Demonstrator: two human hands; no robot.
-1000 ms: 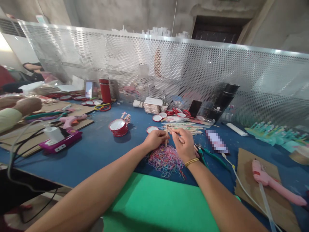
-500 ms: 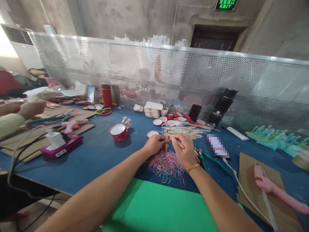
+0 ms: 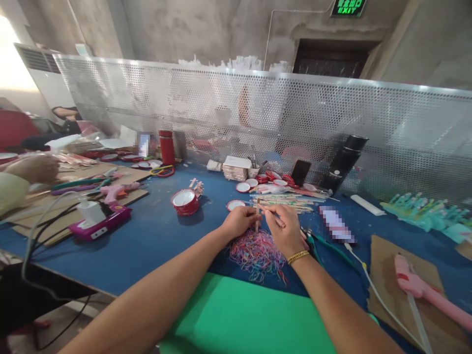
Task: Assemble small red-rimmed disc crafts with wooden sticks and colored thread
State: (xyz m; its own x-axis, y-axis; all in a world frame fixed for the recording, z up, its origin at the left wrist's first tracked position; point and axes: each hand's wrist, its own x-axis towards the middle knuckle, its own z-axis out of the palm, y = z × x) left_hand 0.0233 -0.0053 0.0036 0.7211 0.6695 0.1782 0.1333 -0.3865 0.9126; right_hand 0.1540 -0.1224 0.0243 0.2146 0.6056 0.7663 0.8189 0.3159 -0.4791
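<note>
My left hand (image 3: 241,221) is closed on a thin flat wooden stick (image 3: 257,223), which stands upright above a heap of coloured strings (image 3: 256,253). Close beside it, my right hand (image 3: 283,223) pinches near the stick's upper part; what its fingertips hold is too small to make out. A gold bracelet (image 3: 297,256) circles my right wrist. Behind my hands lie several printed wooden sticks (image 3: 291,200) and a white disc with a red rim (image 3: 235,204). Green-handled pliers (image 3: 330,246) rest right of my right hand.
At left are a red-rimmed round tin (image 3: 185,202), a purple power strip (image 3: 99,223) and a co-worker's hand (image 3: 39,169). A pink glue gun (image 3: 409,278) lies on cardboard (image 3: 383,255) at right. A black bottle (image 3: 344,164) leans against the perforated metal screen (image 3: 206,93).
The view has shifted slightly, so everything sits a little further right. My hands keep nearly the same pose at the stick. The co-worker's hand at left has moved.
</note>
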